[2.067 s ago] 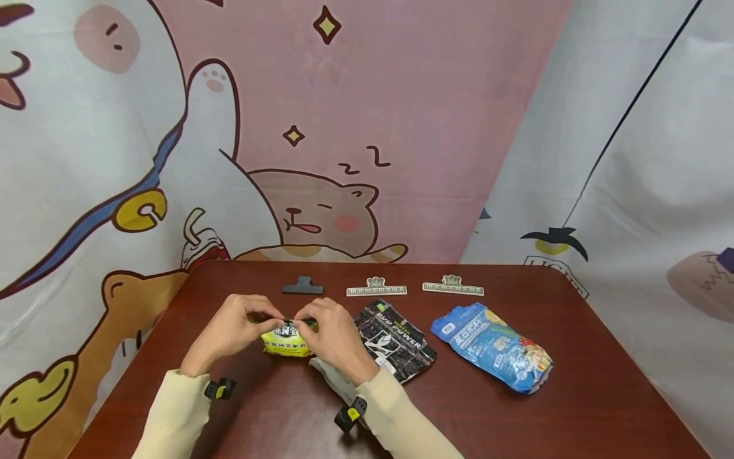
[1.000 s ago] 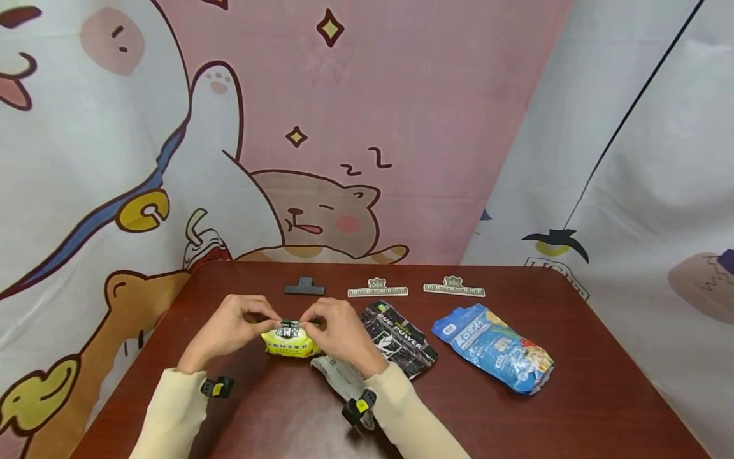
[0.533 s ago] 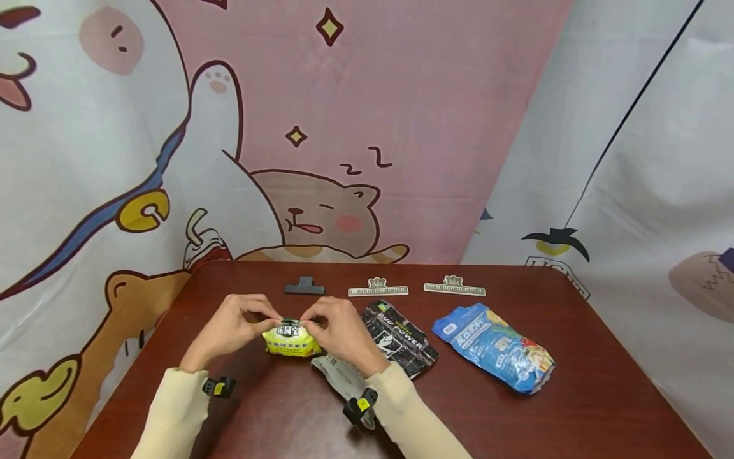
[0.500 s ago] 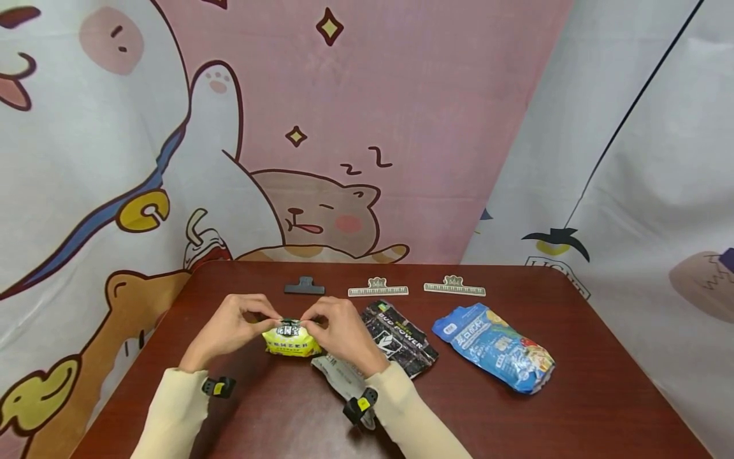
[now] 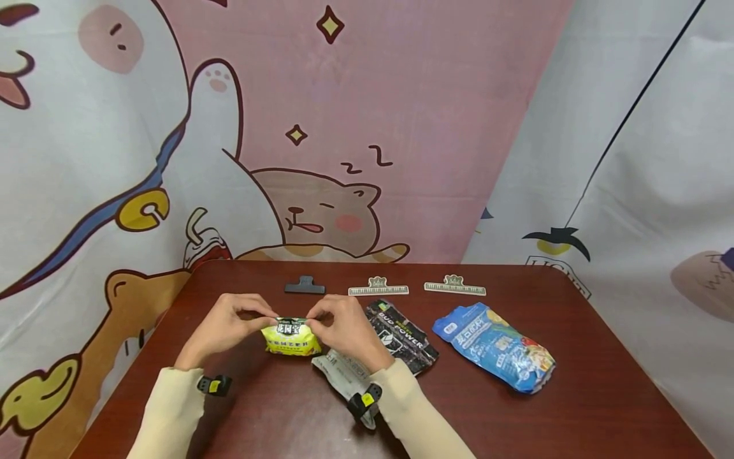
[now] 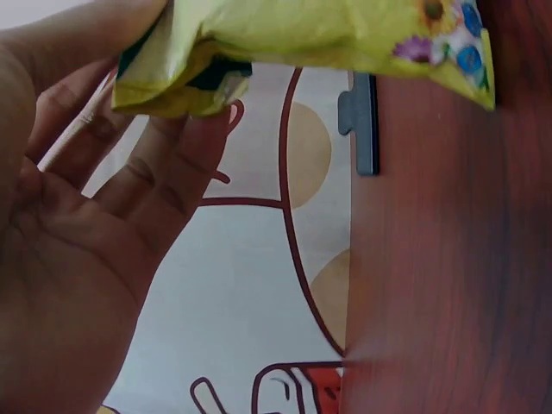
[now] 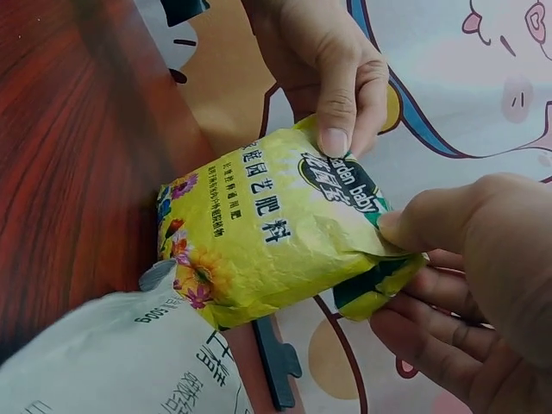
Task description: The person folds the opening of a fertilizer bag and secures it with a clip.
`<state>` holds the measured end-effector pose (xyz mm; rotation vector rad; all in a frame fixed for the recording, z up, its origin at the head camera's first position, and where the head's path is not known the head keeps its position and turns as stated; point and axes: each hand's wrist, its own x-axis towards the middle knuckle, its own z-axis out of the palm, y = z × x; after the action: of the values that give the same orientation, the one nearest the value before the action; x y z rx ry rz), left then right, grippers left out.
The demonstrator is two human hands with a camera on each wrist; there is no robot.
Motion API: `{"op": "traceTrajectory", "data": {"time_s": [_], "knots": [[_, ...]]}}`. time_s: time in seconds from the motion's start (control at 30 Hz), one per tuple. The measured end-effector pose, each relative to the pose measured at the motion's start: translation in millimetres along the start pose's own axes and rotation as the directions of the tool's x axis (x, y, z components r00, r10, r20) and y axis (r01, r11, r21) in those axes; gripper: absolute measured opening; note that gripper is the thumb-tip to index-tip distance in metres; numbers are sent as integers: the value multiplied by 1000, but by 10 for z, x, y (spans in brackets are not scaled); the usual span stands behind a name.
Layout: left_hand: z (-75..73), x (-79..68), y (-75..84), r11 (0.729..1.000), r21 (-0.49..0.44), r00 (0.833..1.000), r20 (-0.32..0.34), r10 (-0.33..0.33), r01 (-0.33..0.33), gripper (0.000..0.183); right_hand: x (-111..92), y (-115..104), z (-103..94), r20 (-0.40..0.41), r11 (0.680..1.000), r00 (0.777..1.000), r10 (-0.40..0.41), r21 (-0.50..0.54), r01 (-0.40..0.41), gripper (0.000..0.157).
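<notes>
A small yellow fertilizer bag (image 5: pixel 292 341) stands upright in front of me, its printed face turned toward me and flowers along its lower edge. My left hand (image 5: pixel 229 326) pinches the top left corner between thumb and fingers. At the top right corner my right hand (image 5: pixel 346 331) does the same. In the right wrist view, the bag's dark green top (image 7: pixel 371 289) is folded over backward, with the right thumb (image 7: pixel 414 226) on the front and the fingers behind. The left wrist view shows the bag's underside (image 6: pixel 328 39) and the left fingers beneath the fold.
A grey-white bag (image 5: pixel 343 376) lies partly under my right wrist. To its right are a black pouch (image 5: pixel 401 338) and a blue bag (image 5: pixel 493 347). Along the table's back edge lie a dark clip (image 5: pixel 304 285) and two ruler-printed clips (image 5: pixel 378 288), (image 5: pixel 455 287).
My hands have slid slightly apart along the bag's top edge, and more of its dark label shows. The right forearm has shifted a little right, uncovering more of the grey-white bag.
</notes>
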<state>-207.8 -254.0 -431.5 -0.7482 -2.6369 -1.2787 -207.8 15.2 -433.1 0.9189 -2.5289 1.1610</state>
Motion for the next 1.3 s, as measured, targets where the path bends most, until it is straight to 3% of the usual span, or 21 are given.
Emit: {"op": "traceTrajectory", "data": {"time_s": [0.3, 0.87, 1.3], "knots": [[34, 5, -1, 1000, -10, 999, -45, 7, -8, 15, 7, 8, 12, -12, 999, 999, -35, -10, 35, 9], [-28, -38, -142, 990, -81, 993, 28, -116, 118, 7, 7, 71, -45, 38, 998, 998, -42, 46, 40, 4], [-31, -45, -181, 984, -121, 992, 25, -127, 129, 8, 9, 56, -43, 26, 997, 997, -72, 1, 72, 7]]}}
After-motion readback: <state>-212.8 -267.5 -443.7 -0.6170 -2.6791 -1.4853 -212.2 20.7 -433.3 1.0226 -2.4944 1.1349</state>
